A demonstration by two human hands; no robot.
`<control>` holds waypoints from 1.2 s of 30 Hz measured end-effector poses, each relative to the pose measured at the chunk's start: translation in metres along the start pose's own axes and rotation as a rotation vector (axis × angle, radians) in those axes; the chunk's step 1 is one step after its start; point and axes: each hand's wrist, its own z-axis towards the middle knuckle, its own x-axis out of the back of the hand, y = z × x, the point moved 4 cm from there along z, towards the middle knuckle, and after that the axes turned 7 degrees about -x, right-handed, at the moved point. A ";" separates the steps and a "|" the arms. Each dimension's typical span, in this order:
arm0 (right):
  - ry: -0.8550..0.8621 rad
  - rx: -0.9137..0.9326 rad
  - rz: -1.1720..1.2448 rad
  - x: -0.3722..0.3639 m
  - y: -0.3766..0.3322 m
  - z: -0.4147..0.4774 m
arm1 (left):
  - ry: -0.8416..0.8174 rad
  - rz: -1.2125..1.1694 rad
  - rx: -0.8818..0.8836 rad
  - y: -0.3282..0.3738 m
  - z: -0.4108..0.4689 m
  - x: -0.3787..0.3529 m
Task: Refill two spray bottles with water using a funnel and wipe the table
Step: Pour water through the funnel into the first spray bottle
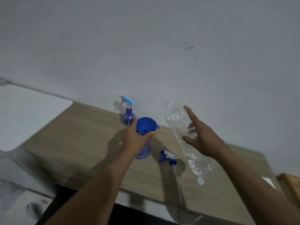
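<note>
My left hand (136, 140) grips the neck of an open purple spray bottle (143, 152), where a blue funnel (146, 125) sits in its mouth. My right hand (203, 135) holds a large clear water bottle (180, 125) upright, uncapped, with a little water at its bottom; the index finger points up and the thumb and other fingers wrap it. A second purple spray bottle (128, 116) with a light blue and pink trigger head stands at the back by the wall. A blue and white spray head (168, 157) with its long tube lies on the wooden table (81, 135).
A white bottle cap (200, 181) lies on the table under the water bottle. The grey wall runs right behind the table. A white surface (24, 111) adjoins at the left, and a wooden piece (290, 184) shows at the right edge.
</note>
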 end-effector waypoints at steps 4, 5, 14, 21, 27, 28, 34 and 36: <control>0.189 -0.085 0.153 -0.005 0.023 -0.004 | 0.003 0.056 0.021 -0.004 0.001 -0.002; 0.231 -0.107 0.192 -0.008 0.029 -0.005 | 0.006 0.061 0.013 -0.004 0.001 -0.002; 0.440 -0.283 0.406 -0.046 0.090 -0.008 | 0.022 0.042 -0.026 -0.005 -0.002 -0.009; 0.567 -0.397 0.500 -0.060 0.118 -0.017 | -0.004 0.051 -0.067 0.003 -0.004 -0.010; 0.519 -0.412 0.497 -0.061 0.108 -0.022 | -0.009 0.067 -0.081 0.001 -0.004 -0.010; 0.496 -0.416 0.492 -0.060 0.105 -0.023 | -0.009 0.073 -0.074 0.000 -0.004 -0.009; 0.548 -0.423 0.333 -0.038 0.090 -0.038 | -0.024 0.097 0.003 -0.004 -0.004 -0.007; 0.619 -0.423 0.289 -0.025 0.075 -0.043 | -0.044 0.078 0.028 -0.003 -0.004 -0.007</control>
